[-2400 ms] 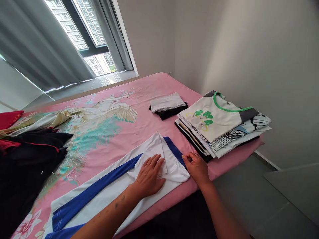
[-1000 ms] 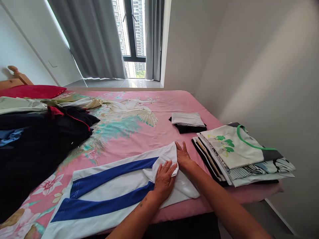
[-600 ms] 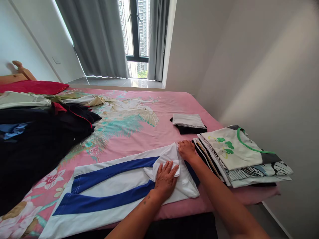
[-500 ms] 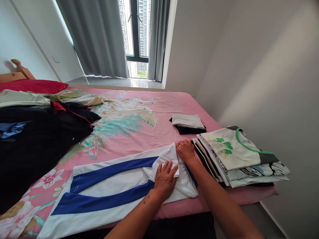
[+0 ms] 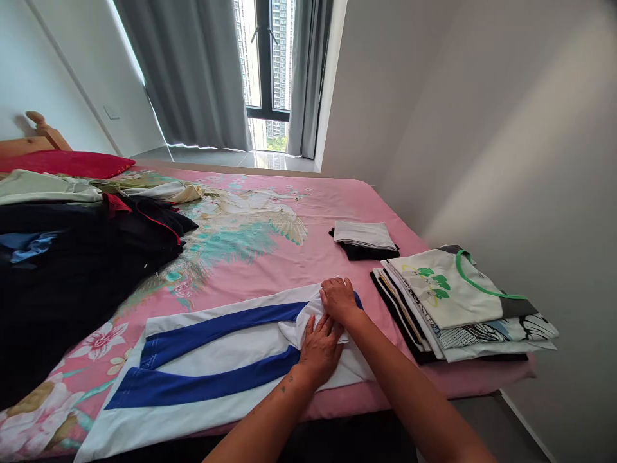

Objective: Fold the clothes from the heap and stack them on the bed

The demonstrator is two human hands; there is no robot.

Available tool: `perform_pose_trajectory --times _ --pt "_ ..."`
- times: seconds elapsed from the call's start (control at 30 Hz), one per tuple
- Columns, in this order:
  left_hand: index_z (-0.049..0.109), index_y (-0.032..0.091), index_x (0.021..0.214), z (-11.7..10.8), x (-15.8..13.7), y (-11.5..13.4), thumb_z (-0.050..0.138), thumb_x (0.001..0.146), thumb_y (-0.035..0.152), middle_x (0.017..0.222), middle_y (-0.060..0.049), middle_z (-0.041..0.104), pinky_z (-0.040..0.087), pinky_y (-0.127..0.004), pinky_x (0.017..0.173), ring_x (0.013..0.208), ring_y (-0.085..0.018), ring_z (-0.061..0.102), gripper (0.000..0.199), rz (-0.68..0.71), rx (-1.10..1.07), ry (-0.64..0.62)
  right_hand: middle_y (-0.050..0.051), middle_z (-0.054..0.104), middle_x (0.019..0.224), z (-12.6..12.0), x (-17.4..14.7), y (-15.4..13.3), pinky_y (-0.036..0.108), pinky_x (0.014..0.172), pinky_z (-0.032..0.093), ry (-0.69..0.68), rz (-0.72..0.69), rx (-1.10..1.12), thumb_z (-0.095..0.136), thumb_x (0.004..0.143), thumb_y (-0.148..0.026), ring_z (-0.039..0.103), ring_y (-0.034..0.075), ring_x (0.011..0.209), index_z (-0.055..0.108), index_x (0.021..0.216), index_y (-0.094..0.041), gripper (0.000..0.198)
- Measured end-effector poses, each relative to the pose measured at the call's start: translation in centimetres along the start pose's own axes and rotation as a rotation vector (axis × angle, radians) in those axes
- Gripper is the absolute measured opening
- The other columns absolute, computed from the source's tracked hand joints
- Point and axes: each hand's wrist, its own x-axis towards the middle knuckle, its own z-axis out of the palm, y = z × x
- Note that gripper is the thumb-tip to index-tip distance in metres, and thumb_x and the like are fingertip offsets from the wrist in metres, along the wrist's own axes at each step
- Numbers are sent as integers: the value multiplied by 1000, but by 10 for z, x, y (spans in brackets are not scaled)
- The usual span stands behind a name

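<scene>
A white shirt (image 5: 212,347) with two broad blue bands lies lengthwise along the near edge of the bed, with a white part folded over near its right end. My left hand (image 5: 321,347) rests flat on that folded part, fingers stretched out. Just beyond it, my right hand (image 5: 340,299) presses on the far right end of the shirt, its fingers spread over the cloth and close to the left fingertips. Both hands cover some of the fabric beneath them.
Right of the shirt stands a stack of folded clothes (image 5: 448,289), with a small grey and black folded pile (image 5: 365,236) behind it. Loose dark clothes (image 5: 81,276) heap up at left, near a red pillow (image 5: 72,164). A wall (image 5: 506,161) borders the right side.
My right hand has moved left from the shirt's right edge, coming close to my left hand. The shirt's right end has drawn in slightly. My left hand stays nearly in place.
</scene>
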Motion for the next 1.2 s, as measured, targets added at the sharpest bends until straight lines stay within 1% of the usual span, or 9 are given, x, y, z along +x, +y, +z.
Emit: perform_pose_trajectory --times 0.1,0.2,0.4,0.53,0.73,0.87,0.97,1.1,1.2 --pt "37 29 140 1 -1 0 51 81 19 148 -7 36 17 -54 113 137 -25 29 61 0 -14 15 18 58 118 7 0 -3 55 104 14 -91 128 -76 39 89 -26 43 30 116 59 111 -10 33" --pt "37 29 139 2 -2 0 52 81 21 146 -7 39 17 -54 113 135 -26 33 61 -14 -16 17 18 50 130 7 -3 2 60 103 12 -46 180 -30 38 89 -24 35 32 126 53 122 -11 38" --pt "44 27 135 2 3 0 48 86 24 142 -7 45 18 -54 112 134 -24 35 49 -23 -31 28 9 61 118 -21 -53 23 37 104 29 310 138 390 32 91 -27 48 19 115 60 111 -17 36" --pt "46 27 133 5 8 -1 41 91 28 141 -6 47 17 -51 113 134 -21 36 43 -48 -51 23 10 66 102 -23 -118 51 32 88 42 407 305 635 36 89 -36 58 20 96 64 99 -15 36" --pt "51 26 127 -1 23 -1 31 95 34 138 -5 50 21 -51 111 132 -20 39 38 -177 -128 -48 3 67 81 -2 -189 71 28 69 46 98 424 842 52 79 -45 59 16 72 66 89 -18 33" --pt "51 24 127 -13 27 0 28 96 35 136 -8 52 26 -51 109 130 -22 42 40 -173 -124 -107 -2 60 68 -5 -198 67 21 47 38 -132 418 1063 59 74 -47 49 10 50 61 97 -17 38" --pt "47 25 131 -19 19 6 37 92 36 144 -7 42 18 -53 112 136 -23 32 42 -82 -39 -115 -7 52 58 -9 -196 65 18 35 27 -236 453 1183 58 75 -45 40 8 38 53 108 -18 43" --pt "40 26 137 -19 3 11 36 92 38 149 -7 33 11 -56 113 140 -23 24 47 41 150 -145 -6 49 53 -8 -196 67 18 34 26 -346 442 1052 51 82 -44 43 9 35 55 93 -19 28" --pt "39 27 138 -15 -1 12 34 92 40 149 -5 34 11 -57 112 139 -23 26 48 19 186 -190 -4 51 54 -7 -199 66 20 41 32 -262 439 805 44 87 -44 48 9 40 55 78 -18 29"
